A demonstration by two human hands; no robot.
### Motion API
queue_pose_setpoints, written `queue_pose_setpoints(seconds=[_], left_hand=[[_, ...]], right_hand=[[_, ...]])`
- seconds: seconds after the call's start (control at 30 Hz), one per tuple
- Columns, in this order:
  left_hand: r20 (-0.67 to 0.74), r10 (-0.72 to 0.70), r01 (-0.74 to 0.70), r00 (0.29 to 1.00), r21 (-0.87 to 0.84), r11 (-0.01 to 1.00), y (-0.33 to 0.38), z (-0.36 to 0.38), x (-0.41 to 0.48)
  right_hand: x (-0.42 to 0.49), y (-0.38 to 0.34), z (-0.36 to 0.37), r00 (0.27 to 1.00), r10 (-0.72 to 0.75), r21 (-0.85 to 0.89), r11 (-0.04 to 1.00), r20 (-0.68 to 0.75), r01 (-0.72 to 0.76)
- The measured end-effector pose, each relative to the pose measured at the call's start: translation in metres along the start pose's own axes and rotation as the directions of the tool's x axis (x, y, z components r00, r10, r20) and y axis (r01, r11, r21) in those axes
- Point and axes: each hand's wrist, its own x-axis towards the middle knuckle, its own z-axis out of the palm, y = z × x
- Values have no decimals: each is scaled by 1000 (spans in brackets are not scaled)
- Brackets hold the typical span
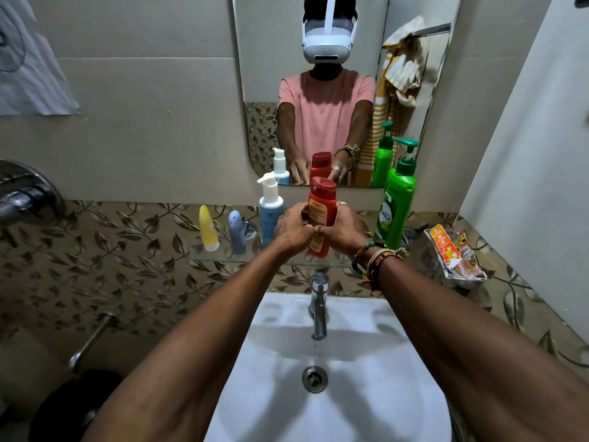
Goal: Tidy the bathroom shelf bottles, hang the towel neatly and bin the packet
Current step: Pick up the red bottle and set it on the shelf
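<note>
A red bottle (321, 215) stands upright on the glass shelf (223, 260) below the mirror. My left hand (291, 229) and my right hand (345, 229) wrap around it from both sides. Left of it stand a white-and-blue pump bottle (270, 212), a grey-blue tube (237, 231) and a yellow tube (208, 228). A tall green pump bottle (396, 202) stands to the right. An orange packet (446, 247) lies in a clear tray at the far right. A yellow-striped towel (403, 68) shows only as a reflection in the mirror, bunched on a rail.
A white sink (366, 393) with a chrome tap (318, 307) sits right under the shelf. A dark bin (73, 406) stands on the floor at the lower left, next to a chrome pipe (92, 339). A white wall closes in on the right.
</note>
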Motion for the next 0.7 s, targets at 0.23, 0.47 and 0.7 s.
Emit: queue_pose_setpoints(seconds=[0.23,0.47,0.7], left_hand=[[-27,-10,10,1000,8,1000,-3,-1,-1],[-22,-15,16,1000,15,1000,-3,-3,-3],[-23,-16,17,1000,33,999,-3,-2,-3]], right_hand=[[-4,-2,4,999,-34,-18,999,-34,34],[-5,-4,6,999,-32,-19,999,-26,31],[-4,0,8,999,-37,-16,999,-16,37]])
